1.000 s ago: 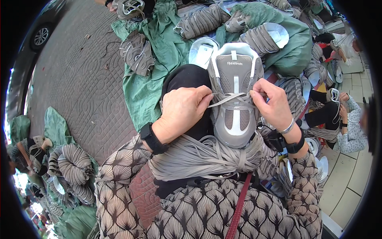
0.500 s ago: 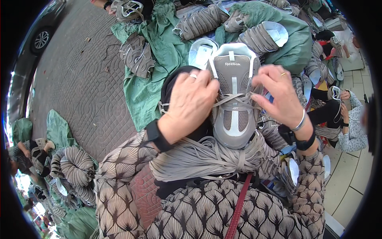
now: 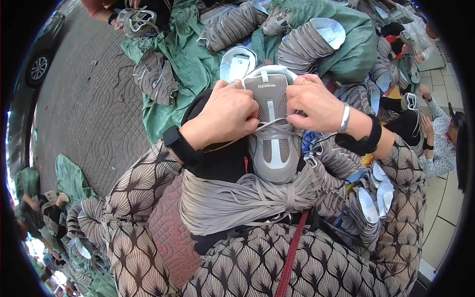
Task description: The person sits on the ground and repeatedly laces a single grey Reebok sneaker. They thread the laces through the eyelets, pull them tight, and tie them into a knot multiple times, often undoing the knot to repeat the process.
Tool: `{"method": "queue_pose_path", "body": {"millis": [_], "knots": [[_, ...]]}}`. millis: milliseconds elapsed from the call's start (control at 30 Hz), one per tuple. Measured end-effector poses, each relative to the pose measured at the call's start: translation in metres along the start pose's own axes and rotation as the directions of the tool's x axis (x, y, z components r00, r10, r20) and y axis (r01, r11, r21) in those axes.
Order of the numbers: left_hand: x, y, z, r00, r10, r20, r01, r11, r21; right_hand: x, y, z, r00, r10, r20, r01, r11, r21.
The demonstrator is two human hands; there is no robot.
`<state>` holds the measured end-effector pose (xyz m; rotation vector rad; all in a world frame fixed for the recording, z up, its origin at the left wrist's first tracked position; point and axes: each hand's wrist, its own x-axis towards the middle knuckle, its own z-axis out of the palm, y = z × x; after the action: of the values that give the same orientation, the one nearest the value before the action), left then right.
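Note:
A grey mesh shoe upper (image 3: 274, 166) lies over my lap, its toe toward me and its tongue (image 3: 266, 93) up between my hands. My left hand (image 3: 225, 114) is closed at the upper's left edge, thumb and fingers pinched. My right hand (image 3: 314, 105) is closed in the same way at the right edge. A thin grey shoelace (image 3: 272, 123) crosses the tongue between them, and a loose length runs down to the left. Whether the fingertips also grip lace is hidden. Below the toe, a tied bundle of grey shoelaces (image 3: 232, 200) rests across my lap.
Stacks of nested grey shoe uppers (image 3: 304, 49) lie on green sacking (image 3: 346, 47) ahead, with more at my right. Another upper (image 3: 156, 79) sits at the far left. Co-workers' hands (image 3: 428, 126) show at the right and top left. A parked car (image 3: 37, 64) stands left.
My right hand has gone from fingers apart to a closed grip on the upper's right edge. Both hands now sit near the collar, and the whole view has shifted slightly.

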<state>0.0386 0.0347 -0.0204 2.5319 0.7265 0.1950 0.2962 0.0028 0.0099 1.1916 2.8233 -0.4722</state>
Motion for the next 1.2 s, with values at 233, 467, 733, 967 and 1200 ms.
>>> {"method": "queue_pose_path", "body": {"millis": [233, 467, 733, 967, 1200], "knots": [[0.037, -0.024, -0.019, 0.943, -0.326, -0.073, 0.136, 0.575, -0.807, 0.056, 0.010, -0.026, 0.837, 0.490, -0.242, -0.233, 0.721, 0.653], [0.087, -0.061, -0.063, 0.887, -0.365, -0.282, 0.011, 0.627, -0.779, 0.115, 0.046, -0.061, 0.859, 0.486, 0.162, -0.219, 0.063, 0.974], [0.099, -0.057, -0.077, 0.993, -0.105, -0.058, -0.018, 0.348, -0.937, 0.179, 0.158, -0.164, 0.825, 0.509, -0.247, 0.340, -0.097, 0.936], [0.161, -0.106, -0.170, 0.858, -0.451, -0.245, -0.188, 0.168, -0.968, 0.120, 0.114, -0.113, 0.993, 0.071, 0.092, -0.048, -0.474, 0.879], [0.150, -0.088, -0.139, 0.860, -0.445, -0.248, -0.062, 0.392, -0.918, 0.118, 0.080, -0.069, 0.974, 0.225, 0.010, -0.064, 0.234, 0.970]]}}
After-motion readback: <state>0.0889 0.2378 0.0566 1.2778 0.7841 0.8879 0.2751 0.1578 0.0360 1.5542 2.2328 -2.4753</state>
